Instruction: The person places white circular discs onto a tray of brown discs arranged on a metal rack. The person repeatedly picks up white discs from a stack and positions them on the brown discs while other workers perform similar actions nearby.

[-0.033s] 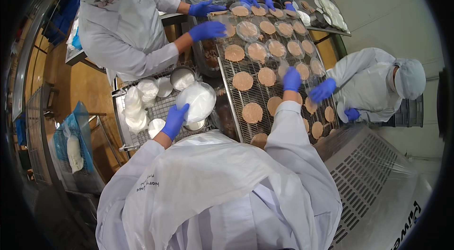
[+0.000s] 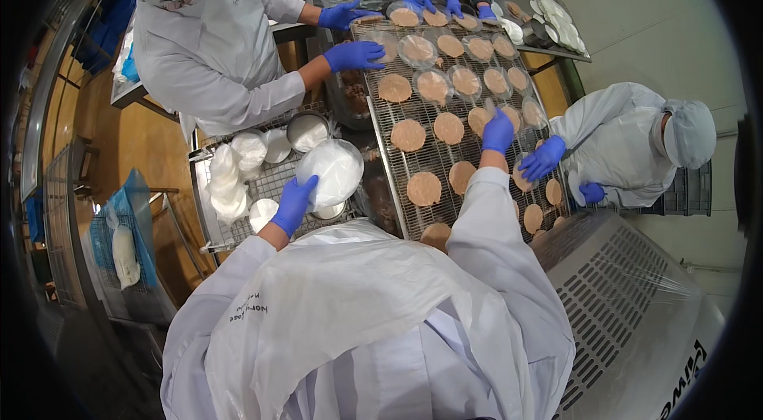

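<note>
My left hand, in a blue glove, grips the edge of a stack of round, clear-whitish plastic film discs, thumb on top. My blue-gloved right hand is over the wire conveyor belt, its fingers mostly curled and pointing down at the patties. Whatever is between its fingertips is hidden. Flat, round, pale pink-brown patties lie in rows on the belt. A bare patty sits just left of my fingertips, and a patty under film lies to their right.
A wire rack at left bears stacks of white discs and a metal ring. Co-workers' gloved hands work around the belt's far, left and right sides. A slotted metal housing stands at right.
My right hand has moved slightly right and away from the bare patty. The right co-worker's hand shifted a little; the left co-worker's hand moved slightly right. My left hand stays put.
</note>
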Tool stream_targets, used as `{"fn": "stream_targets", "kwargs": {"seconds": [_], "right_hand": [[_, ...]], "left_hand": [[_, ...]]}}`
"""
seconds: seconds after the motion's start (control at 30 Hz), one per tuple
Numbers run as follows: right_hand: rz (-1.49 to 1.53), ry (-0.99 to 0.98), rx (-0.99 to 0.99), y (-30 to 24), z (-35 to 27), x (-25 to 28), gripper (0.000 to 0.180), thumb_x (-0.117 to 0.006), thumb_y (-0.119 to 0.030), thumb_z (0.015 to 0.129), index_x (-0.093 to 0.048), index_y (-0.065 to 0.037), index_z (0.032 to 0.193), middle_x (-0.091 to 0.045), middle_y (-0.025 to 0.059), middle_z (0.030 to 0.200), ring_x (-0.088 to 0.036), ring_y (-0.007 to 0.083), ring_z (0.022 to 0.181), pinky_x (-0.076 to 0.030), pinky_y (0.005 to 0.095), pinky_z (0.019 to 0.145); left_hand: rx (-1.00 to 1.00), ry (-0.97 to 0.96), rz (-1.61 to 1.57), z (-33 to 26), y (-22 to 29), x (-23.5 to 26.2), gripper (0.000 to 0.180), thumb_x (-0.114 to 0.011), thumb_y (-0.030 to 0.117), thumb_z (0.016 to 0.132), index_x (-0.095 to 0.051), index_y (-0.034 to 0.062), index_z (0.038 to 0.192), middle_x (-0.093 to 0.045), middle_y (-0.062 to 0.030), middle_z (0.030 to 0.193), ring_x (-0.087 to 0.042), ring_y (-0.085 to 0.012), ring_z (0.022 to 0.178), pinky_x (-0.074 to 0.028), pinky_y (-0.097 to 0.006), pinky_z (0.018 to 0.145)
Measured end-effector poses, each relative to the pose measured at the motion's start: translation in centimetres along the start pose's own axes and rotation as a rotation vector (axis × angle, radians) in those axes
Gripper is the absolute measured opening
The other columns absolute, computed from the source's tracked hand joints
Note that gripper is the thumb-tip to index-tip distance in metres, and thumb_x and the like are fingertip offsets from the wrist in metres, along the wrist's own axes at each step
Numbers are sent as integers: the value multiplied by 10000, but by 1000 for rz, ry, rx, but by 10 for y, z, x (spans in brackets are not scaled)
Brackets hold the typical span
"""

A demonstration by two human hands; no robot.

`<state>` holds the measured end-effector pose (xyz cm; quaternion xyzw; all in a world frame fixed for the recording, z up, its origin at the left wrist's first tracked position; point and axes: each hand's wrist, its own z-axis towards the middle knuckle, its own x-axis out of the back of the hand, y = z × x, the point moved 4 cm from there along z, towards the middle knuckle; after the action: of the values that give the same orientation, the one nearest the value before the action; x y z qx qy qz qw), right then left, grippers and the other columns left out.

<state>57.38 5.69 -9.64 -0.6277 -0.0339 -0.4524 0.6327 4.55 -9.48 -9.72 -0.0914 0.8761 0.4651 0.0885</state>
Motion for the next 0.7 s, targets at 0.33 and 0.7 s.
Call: {"fn": "stream_targets", "kwargs": {"seconds": [0.33, 0.7], "right_hand": [[-515, -12, 723, -46, -90, -98, 297, -459, -21, 777, -604, -45, 1035, -588, 210, 1025, -575, 348, 924, -439, 399, 843], [-661, -520, 36, -57, -41, -20, 313, -468, -156, 806, -563, -51, 1085, -533, 218, 1127, -530, 357, 1009, -443, 409, 831]], "left_hand": [[1, -61, 137, 10, -2, -8, 475, -622, 308, 797, -523, -53, 1090, -597, -102, 967, -573, -166, 826, -462, -285, 717], [23, -5, 3, -1, -16, 0, 411, -591, 268, 826, -529, -44, 1087, -602, -91, 935, -573, -144, 797, -462, -259, 678]]}}
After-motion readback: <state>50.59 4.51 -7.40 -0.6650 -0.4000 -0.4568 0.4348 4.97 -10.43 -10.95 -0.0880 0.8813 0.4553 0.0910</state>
